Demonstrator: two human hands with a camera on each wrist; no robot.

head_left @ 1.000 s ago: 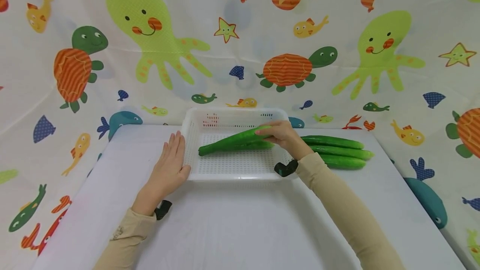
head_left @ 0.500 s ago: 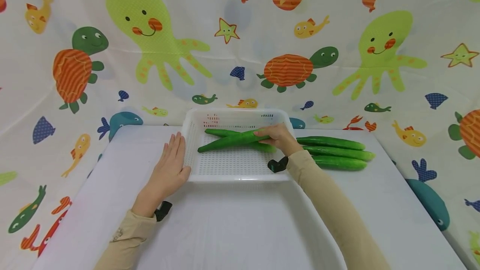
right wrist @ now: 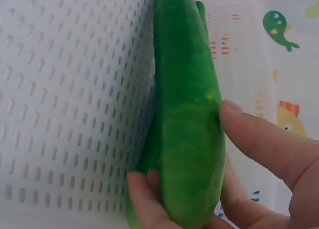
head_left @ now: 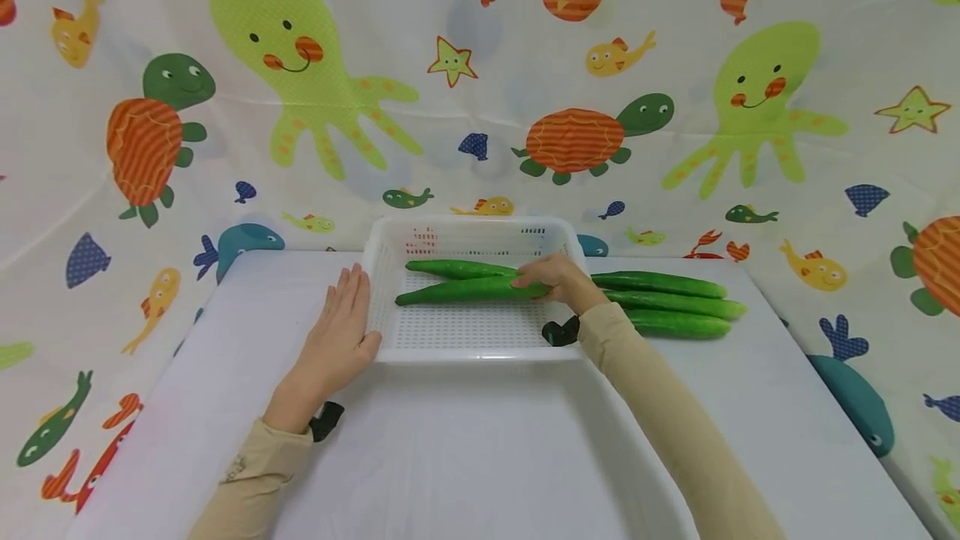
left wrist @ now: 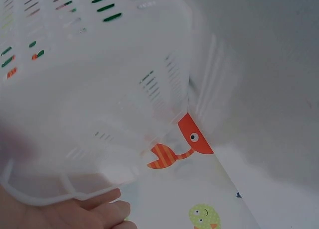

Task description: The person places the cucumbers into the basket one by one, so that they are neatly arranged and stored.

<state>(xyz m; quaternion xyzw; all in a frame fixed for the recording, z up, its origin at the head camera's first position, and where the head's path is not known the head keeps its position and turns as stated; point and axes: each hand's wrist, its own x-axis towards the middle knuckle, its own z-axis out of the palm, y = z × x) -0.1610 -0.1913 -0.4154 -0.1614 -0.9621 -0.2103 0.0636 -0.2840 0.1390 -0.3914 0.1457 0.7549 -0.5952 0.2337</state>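
Two long green cucumbers are in a white perforated plastic basket (head_left: 480,354). My right hand (head_left: 562,283) pinches the right end of the front cucumber (head_left: 457,291) between thumb and fingers, low inside the basket. Behind it lies the other cucumber (head_left: 446,267), its right end hidden by that hand in the head view. In the right wrist view the held cucumber (right wrist: 188,89) overlaps the second one, which peeks out along its edge. My left hand (head_left: 337,336) rests against the basket's left wall with straight fingers; in the left wrist view its fingers (left wrist: 107,211) show past the rim.
Three more cucumbers (head_left: 682,304) lie side by side on the white table (head_left: 480,448), right of the basket and partly behind my right wrist and sleeve. A curtain (head_left: 480,107) printed with sea animals hangs directly behind the table.
The right hand has lowered its cucumber and swung it from slanting across the other to nearly level in front of it. My left hand stays at the basket wall.
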